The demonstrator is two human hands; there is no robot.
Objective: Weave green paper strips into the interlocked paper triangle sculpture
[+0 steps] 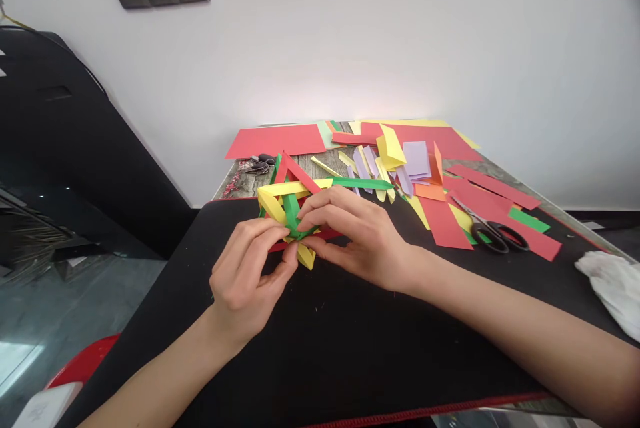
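Note:
Between my hands is an openwork model of folded paper strips [291,210] in red, yellow and green, held just above the black mat [320,348]. My left hand [250,271] pinches its lower left side, thumb and fingertips closed on the paper. From the right, my right hand [357,235] grips the lower green and yellow folds with bent fingers. One green strip sticks out to the right over the loose pieces, and a yellow tip points down between my thumbs. The fingertips hide part of the joint where the strips meet.
Black-handled scissors [493,231] lie on red paper strips [445,223] at the right. Folded purple paper [416,160] and a yellow piece [391,148] sit behind. Red sheets [280,141] lie along the wall. White crumpled tissue [613,285] rests at the right edge; small black clippers [260,163] are at back left.

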